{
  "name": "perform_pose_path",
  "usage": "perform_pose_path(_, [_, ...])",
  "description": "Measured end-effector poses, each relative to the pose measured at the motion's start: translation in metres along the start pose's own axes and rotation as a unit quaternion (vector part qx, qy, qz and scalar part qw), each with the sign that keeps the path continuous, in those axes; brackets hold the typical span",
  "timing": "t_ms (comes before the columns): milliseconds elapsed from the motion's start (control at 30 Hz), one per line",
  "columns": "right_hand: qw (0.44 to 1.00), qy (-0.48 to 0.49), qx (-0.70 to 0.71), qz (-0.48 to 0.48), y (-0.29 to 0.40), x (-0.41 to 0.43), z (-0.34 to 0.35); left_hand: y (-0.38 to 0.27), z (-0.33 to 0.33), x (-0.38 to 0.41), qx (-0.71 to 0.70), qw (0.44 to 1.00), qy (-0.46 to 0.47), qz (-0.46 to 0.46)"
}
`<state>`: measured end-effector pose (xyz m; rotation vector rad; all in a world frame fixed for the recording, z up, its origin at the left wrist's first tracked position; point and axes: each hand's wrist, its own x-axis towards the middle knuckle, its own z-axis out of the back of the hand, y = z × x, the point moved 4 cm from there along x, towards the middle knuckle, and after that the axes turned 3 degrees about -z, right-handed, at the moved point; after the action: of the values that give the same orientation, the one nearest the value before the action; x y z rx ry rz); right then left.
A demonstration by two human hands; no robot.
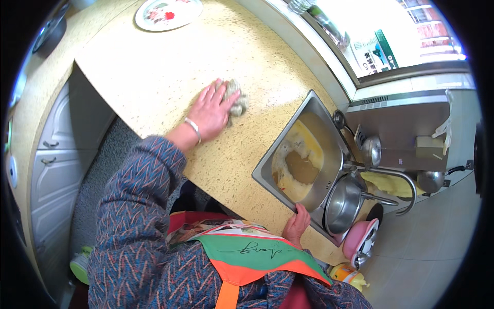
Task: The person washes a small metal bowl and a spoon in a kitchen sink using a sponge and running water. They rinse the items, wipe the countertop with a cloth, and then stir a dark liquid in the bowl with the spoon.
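My left hand (210, 110), wearing a metal bangle, lies palm down on the speckled yellow countertop (166, 77). Under its thumb and fingers is a crumpled, damp-looking cloth (237, 101), pressed against the surface. My right hand (297, 227) rests with its fingertips at the near rim of a stainless steel sink (266, 158); it holds no loose object that I can see. Cloudy brownish water (303, 168) with foam stands in the basin. Close to my right hand, a steel pot (341, 202) sits over the sink's smaller side.
A floral oval plate (168, 14) lies at the far counter edge. Beyond the basin are a curved faucet (411, 185), a ladle (339, 119) and a yellow cloth (388, 184). A pink bowl (355, 239) and a yellow bottle (347, 276) stand right of me. White cabinets (61, 154) are at left.
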<state>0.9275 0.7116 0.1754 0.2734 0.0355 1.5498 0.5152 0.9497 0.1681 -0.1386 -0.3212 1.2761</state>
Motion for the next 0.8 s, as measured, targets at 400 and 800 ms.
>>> perform_pose_path(400, [0.999, 0.036, 0.002, 0.010, 0.008, 0.005, 0.011, -0.090, 0.012, -0.158, -0.166, 0.976, 0.017, -0.137])
perform_pose_path(800, [0.965, 0.262, 0.006, -0.003, -0.092, 0.132, -0.055, -0.107, -0.006, 0.007, -0.021, 0.987, 0.108, -0.121])
